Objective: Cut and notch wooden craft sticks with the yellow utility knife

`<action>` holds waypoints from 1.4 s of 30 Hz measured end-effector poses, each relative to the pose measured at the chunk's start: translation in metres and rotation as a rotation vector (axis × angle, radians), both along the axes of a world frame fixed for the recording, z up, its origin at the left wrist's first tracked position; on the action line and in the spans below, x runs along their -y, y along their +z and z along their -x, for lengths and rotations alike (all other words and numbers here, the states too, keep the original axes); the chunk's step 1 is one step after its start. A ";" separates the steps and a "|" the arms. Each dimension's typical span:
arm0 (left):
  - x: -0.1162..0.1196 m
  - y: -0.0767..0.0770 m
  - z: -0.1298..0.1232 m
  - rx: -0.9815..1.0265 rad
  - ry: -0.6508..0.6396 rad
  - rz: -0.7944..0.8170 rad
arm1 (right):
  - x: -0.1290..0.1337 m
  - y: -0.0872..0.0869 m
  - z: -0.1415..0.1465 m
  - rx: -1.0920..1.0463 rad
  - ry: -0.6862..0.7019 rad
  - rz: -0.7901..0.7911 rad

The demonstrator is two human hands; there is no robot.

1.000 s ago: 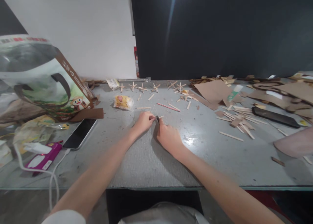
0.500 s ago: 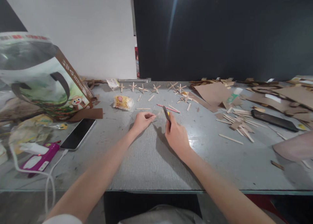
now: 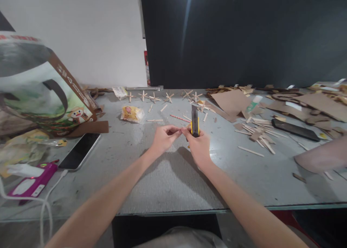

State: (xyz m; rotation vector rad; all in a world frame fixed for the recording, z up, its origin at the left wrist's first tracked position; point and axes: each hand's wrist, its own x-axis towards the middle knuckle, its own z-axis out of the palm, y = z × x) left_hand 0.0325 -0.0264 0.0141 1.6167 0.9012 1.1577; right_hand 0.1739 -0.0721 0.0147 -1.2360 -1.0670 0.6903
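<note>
My right hand [image 3: 199, 145] is wrapped round a yellow and black utility knife [image 3: 194, 121], which points up and away from me. Its thumb and fingertips meet those of my left hand [image 3: 165, 138] above the middle of the table. The left fingers are pinched together; whatever small piece lies between them is hidden. Just beyond the hands lies a red-and-white striped stick [image 3: 179, 118], with short wooden sticks [image 3: 155, 120] around it. Several star-shaped pieces of crossed sticks [image 3: 168, 97] stand in a row farther back.
A yellow wrapped packet [image 3: 132, 113] lies left of centre. On the left are a phone [image 3: 80, 151], a purple power strip [image 3: 34, 181] and a large printed container [image 3: 51, 96]. To the right are loose sticks [image 3: 260, 132], cardboard [image 3: 227, 103], a glue stick [image 3: 253, 104] and a black object [image 3: 295, 130].
My hands have come together, fingertips touching. The utility knife has turned from slanting left to upright. The view has shifted slightly to the right.
</note>
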 end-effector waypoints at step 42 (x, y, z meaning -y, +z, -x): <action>-0.027 -0.017 0.017 -0.387 0.140 0.014 | -0.024 -0.017 -0.020 0.299 -0.023 0.071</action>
